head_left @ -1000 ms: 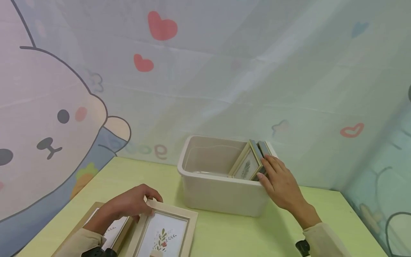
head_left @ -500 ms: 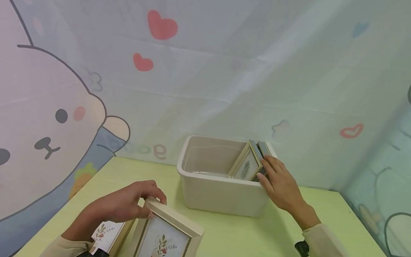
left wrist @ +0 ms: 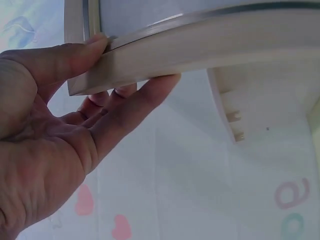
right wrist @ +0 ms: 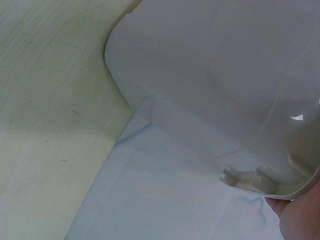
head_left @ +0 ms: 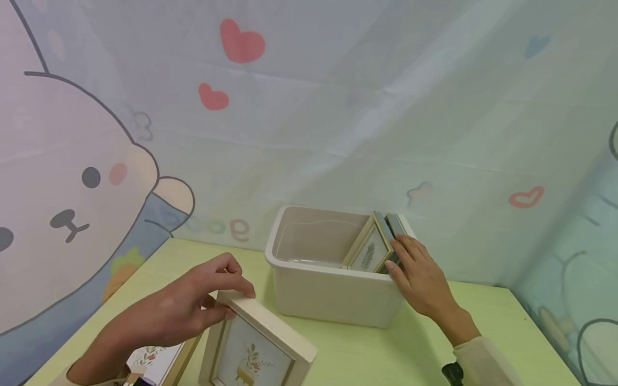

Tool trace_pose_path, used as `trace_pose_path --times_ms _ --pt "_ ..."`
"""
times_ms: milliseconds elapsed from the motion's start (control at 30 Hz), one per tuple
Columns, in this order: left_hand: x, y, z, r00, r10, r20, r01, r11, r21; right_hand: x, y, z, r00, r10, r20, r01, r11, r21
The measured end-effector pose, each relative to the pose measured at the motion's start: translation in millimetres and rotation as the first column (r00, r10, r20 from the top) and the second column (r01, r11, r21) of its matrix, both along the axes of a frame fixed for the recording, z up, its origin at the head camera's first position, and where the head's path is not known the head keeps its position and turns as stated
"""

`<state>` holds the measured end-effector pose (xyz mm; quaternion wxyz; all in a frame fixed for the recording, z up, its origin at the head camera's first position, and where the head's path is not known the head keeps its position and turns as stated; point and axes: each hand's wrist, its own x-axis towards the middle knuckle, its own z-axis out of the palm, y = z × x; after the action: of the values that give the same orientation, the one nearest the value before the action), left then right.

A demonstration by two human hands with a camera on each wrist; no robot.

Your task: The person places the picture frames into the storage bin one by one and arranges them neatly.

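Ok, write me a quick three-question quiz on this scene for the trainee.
1. What does the left hand pinch?
2. True or false: in the head view, the right hand is at the left end of the bin.
3. In the head view, how do the inner frames sit in the bin?
A) Flat, at its left end
B) Tilted, at its right end
C) Flat, in its middle

Key: 1. The cream frame; 2. False; 3. B

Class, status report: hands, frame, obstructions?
Left hand pinches tilted picture frame, outside bin. Right hand at bin's right end. Leaning frames occupy that end.
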<state>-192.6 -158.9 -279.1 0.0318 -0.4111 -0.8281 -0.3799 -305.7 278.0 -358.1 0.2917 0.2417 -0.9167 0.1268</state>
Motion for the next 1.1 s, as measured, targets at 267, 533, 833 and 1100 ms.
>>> trace_pose_path --times_ms 267,533,833,1100 --pt "-0.9 3.3 18.7 0.995 -0.009 -0.102 0.014 0.999 0.049 -0.6 1 -1.8 1.000 0.004 -0.006 -0.004 1.000 -0.004" --pt "-4.3 7.6 39.1 0.988 -0.060 -0.140 0.075 0.992 0.103 -1.6 0 -2.0 1.000 0.005 -0.019 -0.005 1.000 -0.008" --pt "-16.0 11.3 65.6 0.981 -0.068 -0.184 0.089 0.990 0.107 -4.3 -4 -4.3 1.000 0.005 -0.008 -0.005 1.000 -0.020" --pt "-34.0 10.8 93.5 0.973 -0.041 -0.228 0.066 0.993 0.100 -8.0 -5 -2.7 0.999 0.020 0.036 -0.018 0.998 -0.054"
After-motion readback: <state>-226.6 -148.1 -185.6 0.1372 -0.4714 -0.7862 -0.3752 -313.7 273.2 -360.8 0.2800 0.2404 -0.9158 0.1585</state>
